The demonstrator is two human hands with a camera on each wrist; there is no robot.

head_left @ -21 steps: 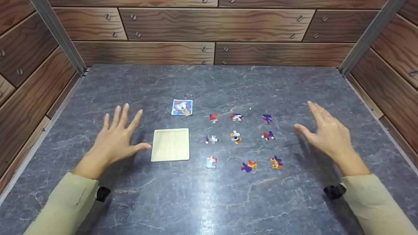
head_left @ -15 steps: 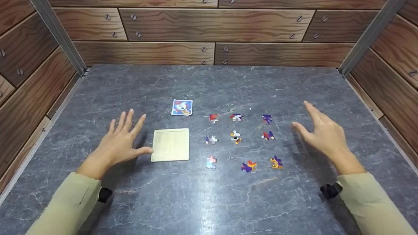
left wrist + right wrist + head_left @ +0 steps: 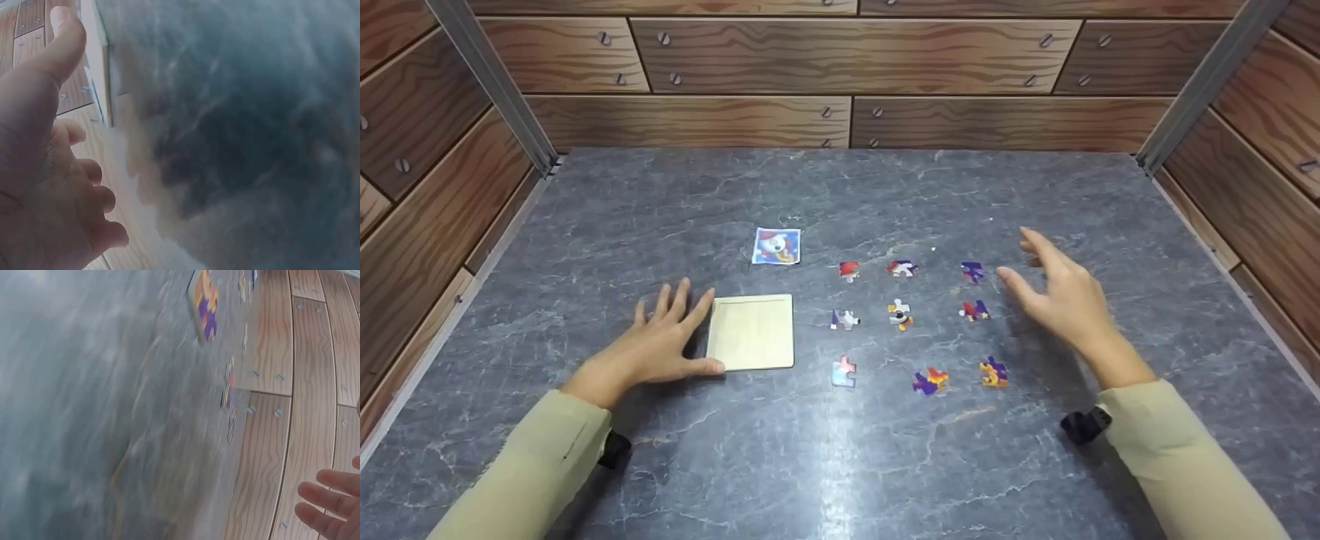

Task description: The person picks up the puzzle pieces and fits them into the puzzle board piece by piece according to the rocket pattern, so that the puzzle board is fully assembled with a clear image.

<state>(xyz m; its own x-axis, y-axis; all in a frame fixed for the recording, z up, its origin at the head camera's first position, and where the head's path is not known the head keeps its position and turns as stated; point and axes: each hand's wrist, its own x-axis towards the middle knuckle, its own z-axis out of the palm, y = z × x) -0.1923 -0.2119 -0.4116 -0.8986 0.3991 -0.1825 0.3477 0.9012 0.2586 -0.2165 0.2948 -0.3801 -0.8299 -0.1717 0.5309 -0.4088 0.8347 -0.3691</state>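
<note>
My left hand [image 3: 656, 349] is spread at the left side of a square, pale wooden puzzle tray [image 3: 751, 334]. Its thumb overlaps the tray's lower left corner in the head view; whether it touches cannot be told. In the left wrist view the tray [image 3: 100, 67] shows edge-on beyond the thumb. My right hand [image 3: 1065, 300] hovers with nothing in it, thumb apart from the fingers. Nearest to it are a purple puzzle piece [image 3: 972, 271] and a red and purple puzzle piece [image 3: 975, 310]. A purple and orange puzzle piece [image 3: 994, 372] lies lower down.
Several more loose pieces lie in rough rows right of the tray, among them a red puzzle piece [image 3: 849, 271] and a pale blue puzzle piece [image 3: 844, 371]. Behind the tray lies a small picture card [image 3: 777, 247] with a white dog. Wood-patterned walls [image 3: 840, 56] enclose the marbled table [image 3: 840, 187].
My left hand has come right and nearer to me, up to the tray's side. The right hand has moved left towards the pieces. Tray, card and pieces stay where they were.
</note>
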